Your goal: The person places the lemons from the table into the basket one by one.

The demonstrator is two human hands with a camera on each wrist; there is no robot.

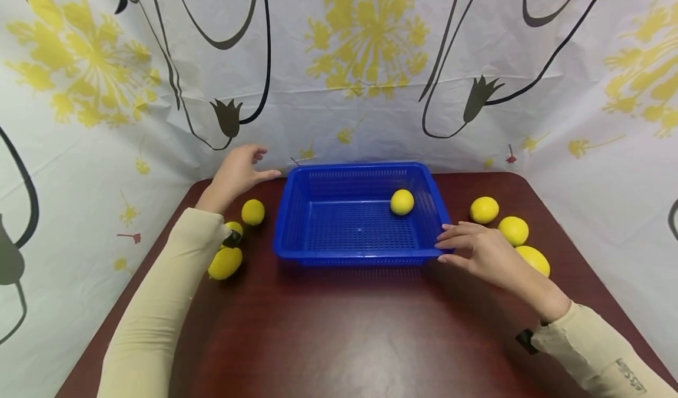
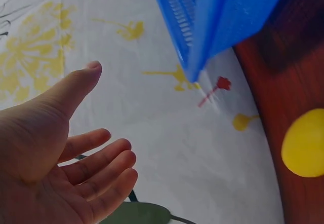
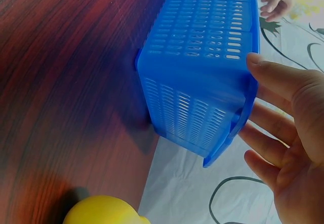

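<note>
A blue perforated plastic basket [image 1: 282,221] stands on the table with one lemon [image 1: 402,202] inside, toward its right side. My right hand [image 1: 484,251] is at the basket's front right corner. In the right wrist view its thumb tip touches the rim, and the fingers [image 3: 273,120] extend loosely along the outside of the right end. My left hand [image 1: 238,171] hovers left of the basket's back left corner, apart from it. Its thumb and fingers are spread and hold nothing, as the left wrist view shows.
Left of the basket, under the left forearm, lie several lemons, among them a back one [image 1: 253,212] and a front one [image 1: 225,263]. Three lemons lie to the right, the rearmost lemon [image 1: 484,209] near the table's back edge. A patterned white cloth [image 1: 339,115] hangs behind the dark red table [image 1: 328,327].
</note>
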